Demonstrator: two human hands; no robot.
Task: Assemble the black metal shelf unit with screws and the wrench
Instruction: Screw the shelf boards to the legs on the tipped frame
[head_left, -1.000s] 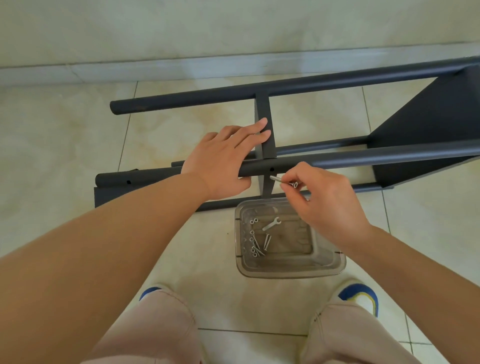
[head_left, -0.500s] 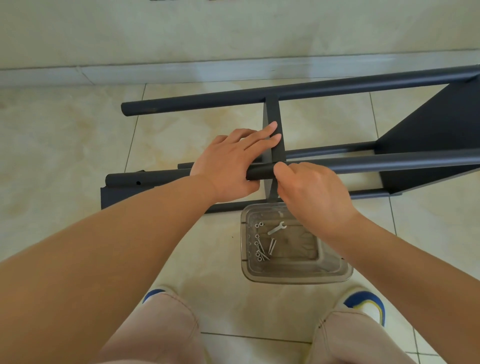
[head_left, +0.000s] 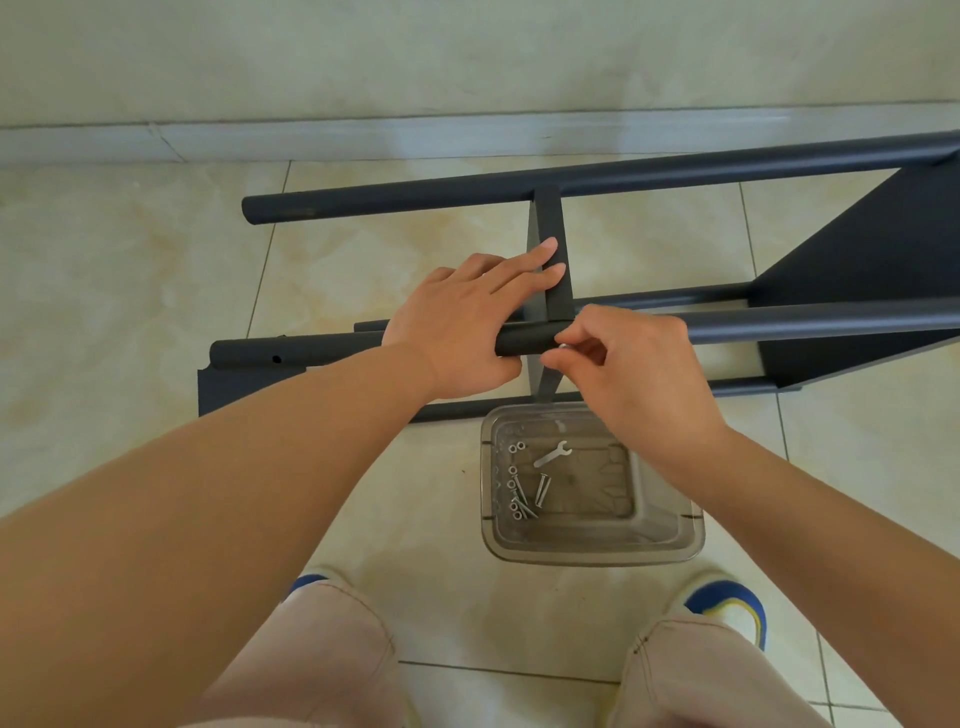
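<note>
So the black shelf frame (head_left: 649, 176) is lying on its side on the tile, long tubes running left to right across the view. Far left end of the near tube (head_left: 322, 351) you can see an open bolt hole, nothing in it yet. Moving right, the left hand (head_left: 467, 322) is draped over that tube right where the flat crossbar (head_left: 550, 249) meets it, fingers straight and close together resting up against the crossbar, thumb tucked under the tube, basically just bracing the joint. Immediately right of it, the right hand (head_left: 623, 358) has thumb and fingertips pinched on something small and silvery, looks like a screw (head_left: 562, 347), at the near face of the tube. The screw seems to point away from me, across the tube's long axis, so I'd guess it just needs pushing or twisting straight in at the joint. The right hand is clearly the one on it; the left only steadies. Below that, the clear plastic tray (head_left: 670, 545) on the floor holds the little wrench (head_left: 553, 453) plus spare screws and nuts (head_left: 524, 493), closest to the right hand for when tightening time comes.
</note>
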